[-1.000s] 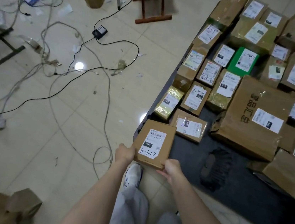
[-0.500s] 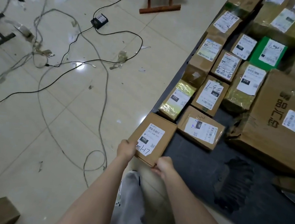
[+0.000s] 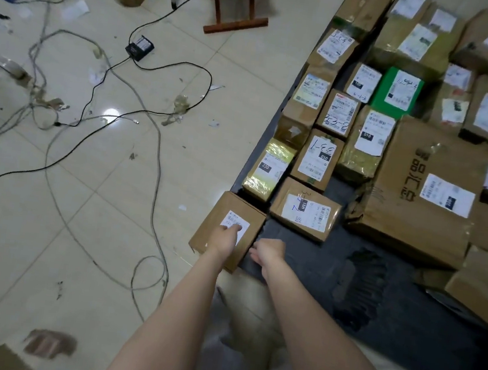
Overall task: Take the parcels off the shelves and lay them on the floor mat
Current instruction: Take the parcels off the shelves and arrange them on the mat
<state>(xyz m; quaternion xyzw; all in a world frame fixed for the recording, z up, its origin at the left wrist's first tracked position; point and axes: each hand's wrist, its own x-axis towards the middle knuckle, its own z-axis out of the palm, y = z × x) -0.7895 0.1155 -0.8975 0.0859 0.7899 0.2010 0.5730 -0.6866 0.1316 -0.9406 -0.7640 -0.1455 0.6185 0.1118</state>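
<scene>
Left hand (image 3: pixel 227 238) on parcel (image 3: pixel 228 204) (label up), right hand (image 3: pixel 269 250) beside — mat (image 3: pixel 401 342) edge

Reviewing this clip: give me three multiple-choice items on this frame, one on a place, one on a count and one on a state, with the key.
1. Where does the small brown parcel under the left hand lie?
A. at the near left corner of the dark mat
B. up on a shelf
C. inside an open bag

2. How many green parcels are in view?
A. none
B. one
C. four

3. What is the left hand doing?
A. gripping a cable
B. hanging free of everything
C. resting on the parcel's white label

Key:
1 A: the parcel sits flat at the mat's corner, beside the tiles.
2 B: a single green parcel lies among the brown and yellowish ones.
3 C: its fingers lie on top of the label.
</scene>
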